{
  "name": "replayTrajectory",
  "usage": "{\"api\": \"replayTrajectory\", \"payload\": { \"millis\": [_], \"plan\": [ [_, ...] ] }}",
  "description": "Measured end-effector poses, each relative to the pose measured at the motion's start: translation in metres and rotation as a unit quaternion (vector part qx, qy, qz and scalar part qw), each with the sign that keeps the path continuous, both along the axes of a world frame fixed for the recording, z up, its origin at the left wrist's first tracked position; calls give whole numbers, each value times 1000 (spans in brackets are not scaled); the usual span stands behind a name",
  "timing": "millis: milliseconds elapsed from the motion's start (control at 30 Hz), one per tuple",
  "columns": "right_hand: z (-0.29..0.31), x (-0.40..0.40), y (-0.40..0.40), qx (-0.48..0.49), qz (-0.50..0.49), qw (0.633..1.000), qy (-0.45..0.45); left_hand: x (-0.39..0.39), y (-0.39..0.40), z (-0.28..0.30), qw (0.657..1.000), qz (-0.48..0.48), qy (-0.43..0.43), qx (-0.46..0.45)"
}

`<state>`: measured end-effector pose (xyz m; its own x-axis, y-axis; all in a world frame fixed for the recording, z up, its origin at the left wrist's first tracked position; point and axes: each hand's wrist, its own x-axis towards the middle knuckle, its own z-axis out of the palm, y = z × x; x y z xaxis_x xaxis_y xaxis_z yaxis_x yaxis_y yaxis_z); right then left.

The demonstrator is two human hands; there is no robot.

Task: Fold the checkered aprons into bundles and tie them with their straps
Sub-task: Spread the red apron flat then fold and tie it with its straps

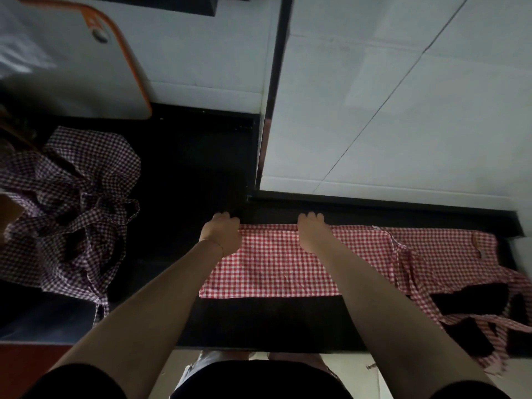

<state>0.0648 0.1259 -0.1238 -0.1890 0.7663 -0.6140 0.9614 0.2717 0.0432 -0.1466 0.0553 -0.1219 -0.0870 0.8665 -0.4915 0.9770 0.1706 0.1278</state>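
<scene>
A red-and-white checkered apron (273, 269) lies flat on a black counter (259, 323), folded into a long band. Its long axis runs left to right across the view. Its folded body is at the left and its loose straps (489, 321) trail off the counter's right end.

The left hand (221, 234) grips the band's far left corner, fingers curled over the edge. The right hand (312, 233) grips the far edge near the middle in the same way.

The likely risk is uneven pulling: if one hand draws the edge over faster, the next fold would skew. The dangling straps could also drag the cloth sideways or slip off.

A heap of crumpled dark checkered aprons (66, 208) sits well apart at the left.
</scene>
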Motion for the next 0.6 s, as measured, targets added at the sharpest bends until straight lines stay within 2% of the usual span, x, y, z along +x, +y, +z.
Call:
{"api": "replayTrajectory", "payload": {
  "millis": [200,400,500,600],
  "plan": [
    [10,9,12,-10,21,997,-75,-3,0,1,1000,-7,-4,0],
    [7,25,23,-58,-59,996,13,-3,4,2,1000,-11,-10,20],
    [6,28,25,-52,-53,997,35,-1,7,3,1000,-15,-2,18],
    [-1,24,23,-23,-16,1000,13,0,8,-1,1000,11,25,-1]
  ]
}}
